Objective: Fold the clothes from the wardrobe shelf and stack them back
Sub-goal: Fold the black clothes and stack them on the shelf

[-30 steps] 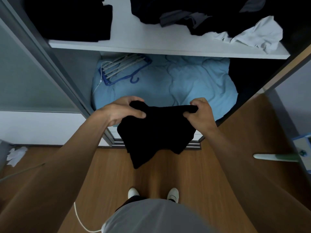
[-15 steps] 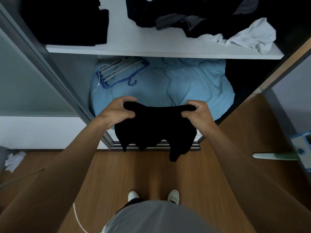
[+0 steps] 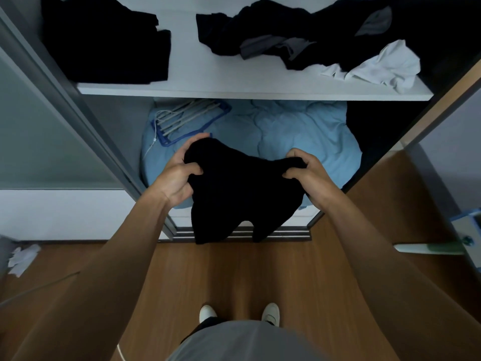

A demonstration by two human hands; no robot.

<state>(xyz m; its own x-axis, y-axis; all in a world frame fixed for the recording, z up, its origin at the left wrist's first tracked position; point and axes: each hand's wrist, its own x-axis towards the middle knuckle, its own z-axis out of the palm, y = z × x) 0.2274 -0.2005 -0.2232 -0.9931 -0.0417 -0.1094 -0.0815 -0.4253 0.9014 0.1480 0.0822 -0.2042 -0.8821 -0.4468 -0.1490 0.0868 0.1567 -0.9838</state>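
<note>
Since the earlier frame, the left hand [image 3: 179, 175] and right hand [image 3: 309, 178] have shifted forward toward the wardrobe, and the lower edge of the black garment [image 3: 234, 199] now hangs in two lobes with a notch between.

Head view: each hand pinches an upper corner of the garment, thumb in front, fingers curled behind. The cloth is plain black, with no detail visible. It hangs in the air below the shelf [image 3: 234, 82], before the blue bedding [image 3: 299, 131]. On the shelf lie a folded black stack [image 3: 104, 40], loose dark clothes [image 3: 299, 29] and a white garment [image 3: 385, 66].
</note>
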